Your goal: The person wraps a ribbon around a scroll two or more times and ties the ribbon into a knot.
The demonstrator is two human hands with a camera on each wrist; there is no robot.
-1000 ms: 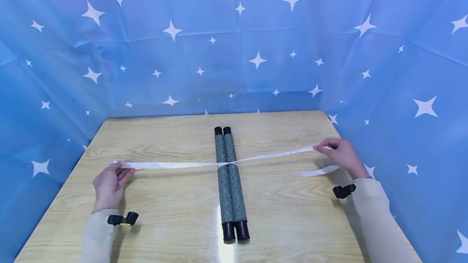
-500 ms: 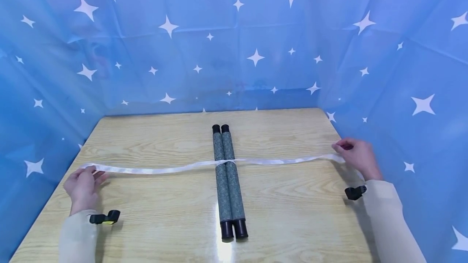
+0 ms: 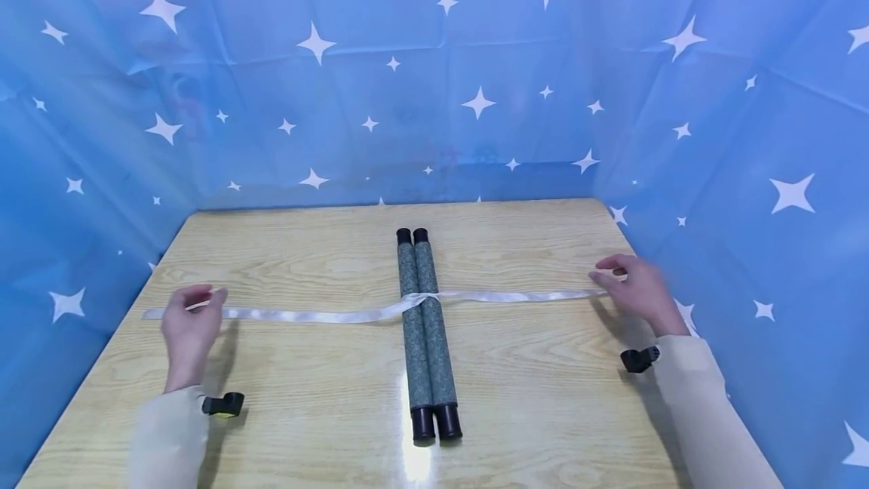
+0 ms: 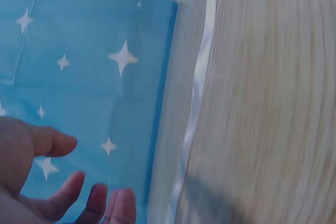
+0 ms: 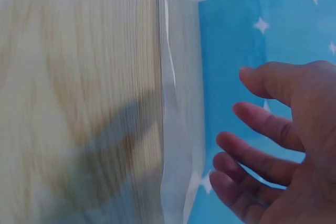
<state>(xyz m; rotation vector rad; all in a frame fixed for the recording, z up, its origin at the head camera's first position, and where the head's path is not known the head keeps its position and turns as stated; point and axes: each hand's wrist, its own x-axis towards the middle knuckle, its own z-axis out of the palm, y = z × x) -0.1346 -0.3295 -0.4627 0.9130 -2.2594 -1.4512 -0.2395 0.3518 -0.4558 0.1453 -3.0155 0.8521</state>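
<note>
A white satin ribbon (image 3: 339,315) is laid flat across the wooden desk (image 3: 305,398), crossing the pair of patterned tubes (image 3: 424,330) a little beyond their middle, where it is seen drawn into a small crossing or knot (image 3: 424,297); whether that knot is tight cannot be told. The ribbon is judged to be very light, limp and slippery, so it is best pinched flat near either free end, well out from the tubes, rather than at the centre. The tubes, black-capped and lying side by side and touching, are judged stiff and liable to roll apart if the ribbon is slackened. To the left of the tubes the left hand (image 3: 190,330) is held over the ribbon's end with fingers (image 4: 68,195) spread and loose, nothing being gripped. To the right of the tubes the right hand (image 3: 631,289) is likewise open beside the other end, fingers (image 5: 257,145) relaxed and apart. A blue star-printed backdrop (image 3: 434,74) is hung behind the tubes.
</note>
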